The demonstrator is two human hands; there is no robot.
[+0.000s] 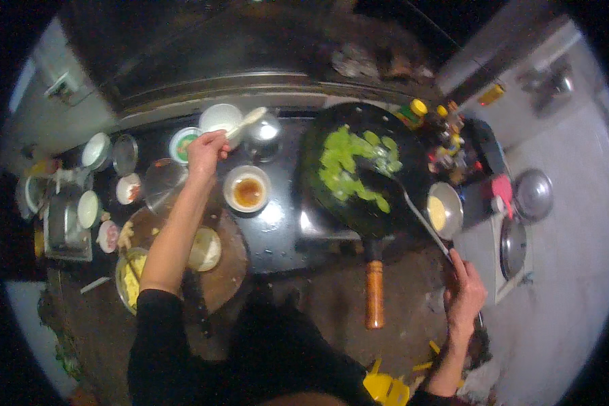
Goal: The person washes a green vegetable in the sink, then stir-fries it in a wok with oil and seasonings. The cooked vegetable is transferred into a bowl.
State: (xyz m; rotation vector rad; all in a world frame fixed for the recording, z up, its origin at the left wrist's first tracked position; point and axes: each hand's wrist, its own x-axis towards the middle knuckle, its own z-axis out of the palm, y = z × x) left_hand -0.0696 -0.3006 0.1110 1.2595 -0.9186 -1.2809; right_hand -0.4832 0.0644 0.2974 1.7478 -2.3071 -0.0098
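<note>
My left hand [208, 149] grips a pale spoon [248, 121] beside a white tub [218, 115]; its broad end points up and to the right. My right hand [466, 292] is closed around the long metal handle of a wok spatula [426, 223]. The spatula's working end reaches into a black wok [317, 203] and is partly hidden. Bright green sliced vegetable pieces [340, 162] lie spread in the wok. The wok's wooden handle [375, 294] points towards me, touched by neither hand.
A bowl of brown liquid [247, 194] stands left of the wok. A round cutting board [233, 269] carries a cleaver [198, 304] and a bowl of yellow food [133, 279]. Right of the wok are a metal bowl [451, 208], clustered seasoning containers [451, 147] and a pot lid [534, 195].
</note>
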